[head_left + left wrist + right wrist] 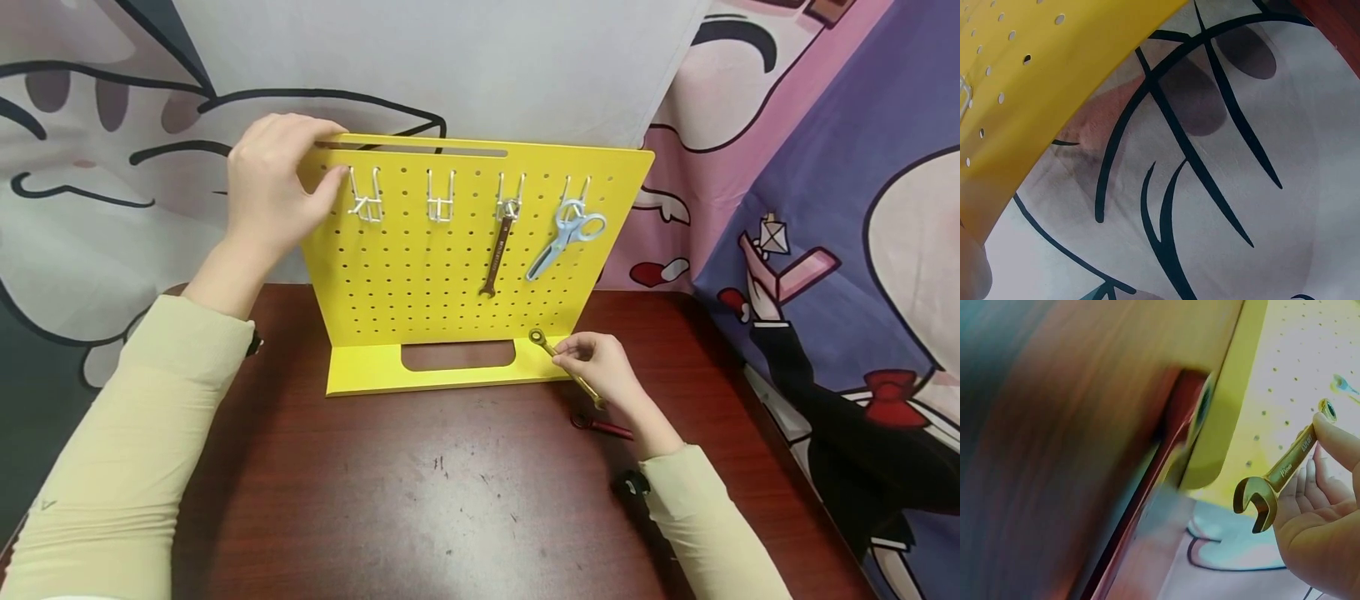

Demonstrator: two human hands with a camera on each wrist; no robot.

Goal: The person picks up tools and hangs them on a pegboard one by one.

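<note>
My left hand (273,179) grips the upper left corner of a yellow pegboard (390,292), thumb on the front and fingers over the top edge. In the left wrist view only a bit of that hand shows beside the board. A gold combination wrench (1294,456) is pinched between the thumb and fingers of my right hand (600,367), in front of the board's lower right. Its ring end points up and left in the head view. Below it a red wrench (603,427) lies on the table, partly hidden behind the right hand.
White hooks (440,208) line the board's upper part. From two of them hang a dark wrench (497,258) and light blue scissors (558,242). The board's foot stands on a dark red wooden table (375,483). Cartoon-printed cloth (810,250) surrounds the table.
</note>
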